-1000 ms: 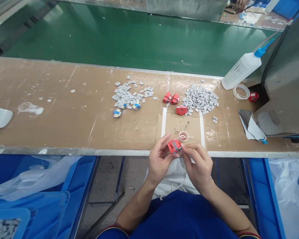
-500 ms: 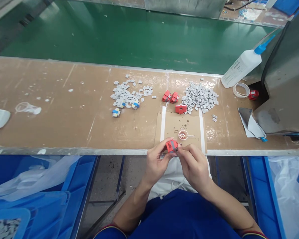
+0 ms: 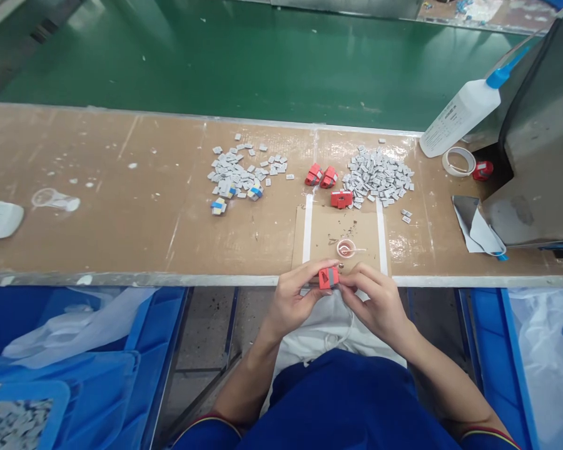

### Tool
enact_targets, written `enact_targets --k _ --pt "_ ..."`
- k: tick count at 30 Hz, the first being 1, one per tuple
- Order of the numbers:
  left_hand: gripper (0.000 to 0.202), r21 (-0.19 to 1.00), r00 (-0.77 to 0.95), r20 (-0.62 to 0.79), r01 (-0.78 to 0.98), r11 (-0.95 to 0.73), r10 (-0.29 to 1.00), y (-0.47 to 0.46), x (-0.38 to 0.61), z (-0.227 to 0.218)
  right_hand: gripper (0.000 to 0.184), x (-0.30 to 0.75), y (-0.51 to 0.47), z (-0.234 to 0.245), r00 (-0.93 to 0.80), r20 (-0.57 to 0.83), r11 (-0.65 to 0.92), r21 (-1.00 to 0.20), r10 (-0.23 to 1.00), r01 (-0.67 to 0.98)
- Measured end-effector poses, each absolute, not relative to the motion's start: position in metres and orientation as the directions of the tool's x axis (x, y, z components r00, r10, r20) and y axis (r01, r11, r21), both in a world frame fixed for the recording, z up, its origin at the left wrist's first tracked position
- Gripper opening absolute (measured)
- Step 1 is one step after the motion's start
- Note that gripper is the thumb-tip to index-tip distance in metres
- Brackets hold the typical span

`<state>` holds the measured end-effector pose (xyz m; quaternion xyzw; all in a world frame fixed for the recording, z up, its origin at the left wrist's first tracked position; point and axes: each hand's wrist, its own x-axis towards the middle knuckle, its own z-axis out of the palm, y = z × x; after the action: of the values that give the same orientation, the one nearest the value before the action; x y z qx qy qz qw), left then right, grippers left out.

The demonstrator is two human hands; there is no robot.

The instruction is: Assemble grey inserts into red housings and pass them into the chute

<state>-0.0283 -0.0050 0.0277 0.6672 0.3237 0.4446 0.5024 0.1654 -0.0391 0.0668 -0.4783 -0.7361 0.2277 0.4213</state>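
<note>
My left hand [image 3: 291, 299] grips a small red plastic toy part [image 3: 327, 279] with a grey band, between thumb and fingers at the table's front edge. My right hand [image 3: 373, 300] is closed, its fingertips pressed together against the part's right side; whatever they pinch is hidden. Just beyond the hands stands a small clear cup [image 3: 346, 248] of reddish liquid with a thin stick in it. Three more red parts [image 3: 341, 199] lie farther back, beside a heap of small grey tiles [image 3: 378, 175].
Another spread of grey tiles [image 3: 232, 169] lies left, with blue-yellow-white pieces [image 3: 219, 206] at its front. A white bottle [image 3: 462, 119] with blue nozzle, a tape roll [image 3: 458, 162] and a metal housing [image 3: 539, 144] stand right. Blue bins [image 3: 492, 350] flank my lap; a green belt [image 3: 216, 62] runs behind.
The red part has turned slightly in my left hand, and my right fingertips have shifted along its right side. The whole view has tilted a little; things on the table stay put.
</note>
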Motion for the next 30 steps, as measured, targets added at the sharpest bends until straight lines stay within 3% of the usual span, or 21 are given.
enact_targets --k 6,14,22,30 --pt "0.037 0.957 0.382 0.26 0.019 -0.289 0.887 -0.003 -0.033 0.026 0.014 0.162 -0.038 0.062 -0.165 0.374 0.405 -0.779 0.913 0.478" --pt "0.045 0.997 0.373 0.074 -0.045 -0.061 0.925 -0.011 -0.037 0.019 0.013 0.16 -0.041 0.062 -0.215 0.358 0.417 -0.745 0.909 0.521" --pt "0.037 0.994 0.39 0.099 -0.004 -0.106 0.916 -0.007 -0.037 0.02 0.017 0.16 -0.037 0.056 -0.273 0.35 0.443 -0.661 0.896 0.606" --pt "0.041 0.998 0.347 0.064 -0.038 -0.055 0.935 -0.011 -0.035 0.021 0.013 0.156 -0.04 0.062 -0.239 0.322 0.4 -0.687 0.916 0.606"
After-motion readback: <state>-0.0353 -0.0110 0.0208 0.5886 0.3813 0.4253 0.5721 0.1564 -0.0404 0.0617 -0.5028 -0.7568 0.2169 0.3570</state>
